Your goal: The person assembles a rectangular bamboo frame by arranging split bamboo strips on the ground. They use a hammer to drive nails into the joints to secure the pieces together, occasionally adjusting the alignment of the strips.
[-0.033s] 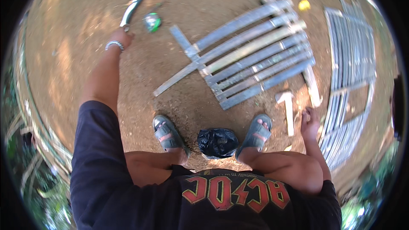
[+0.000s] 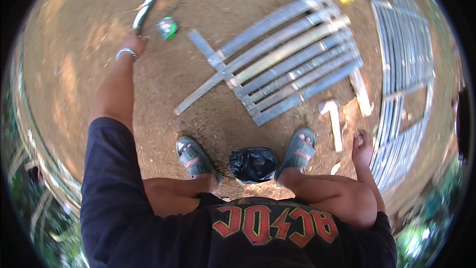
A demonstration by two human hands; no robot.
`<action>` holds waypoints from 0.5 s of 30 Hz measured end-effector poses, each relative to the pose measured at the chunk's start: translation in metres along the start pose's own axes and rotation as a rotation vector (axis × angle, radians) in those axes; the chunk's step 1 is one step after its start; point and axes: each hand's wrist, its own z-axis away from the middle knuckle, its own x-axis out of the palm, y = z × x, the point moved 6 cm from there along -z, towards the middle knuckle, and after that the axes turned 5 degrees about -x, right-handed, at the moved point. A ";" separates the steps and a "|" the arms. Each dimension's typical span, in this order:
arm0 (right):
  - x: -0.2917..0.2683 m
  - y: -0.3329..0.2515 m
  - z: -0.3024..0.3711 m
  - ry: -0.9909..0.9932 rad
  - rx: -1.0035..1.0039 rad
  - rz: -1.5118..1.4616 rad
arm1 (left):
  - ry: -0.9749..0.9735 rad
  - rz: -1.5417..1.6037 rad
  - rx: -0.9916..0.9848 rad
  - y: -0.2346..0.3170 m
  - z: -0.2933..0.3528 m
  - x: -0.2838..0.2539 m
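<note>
At the far left my left hand, wearing a braided bracelet, is closed on the near end of a long, slightly curved machete. Its pale, shiny blade points away from me along the dirt. My right hand hangs at the right with its fingers curled; whatever they may hold is hidden. A hammer with a pale handle lies on the ground just left of that hand. In the middle lies a slatted bamboo panel, its strips set side by side over crosspieces.
A green-edged round tape measure lies right of the machete. Between my sandalled feet sits a black plastic bag. A longer slatted bamboo frame lies at the right. Bamboo poles edge the ground at the left.
The view has shifted slightly, so the ground things sit a little further left. My left hand stays at the machete, and my right hand remains curled near the hammer.
</note>
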 end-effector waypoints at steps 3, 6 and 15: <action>-0.006 0.070 0.132 -0.086 0.428 0.060 | 0.210 -0.140 -0.050 -0.034 -0.056 0.014; 0.006 0.093 0.313 -0.158 0.808 0.205 | 0.223 -0.188 -0.156 0.029 -0.053 0.023; 0.081 0.081 0.395 -0.113 0.874 -0.111 | 0.223 -0.198 -0.221 -0.002 -0.080 0.004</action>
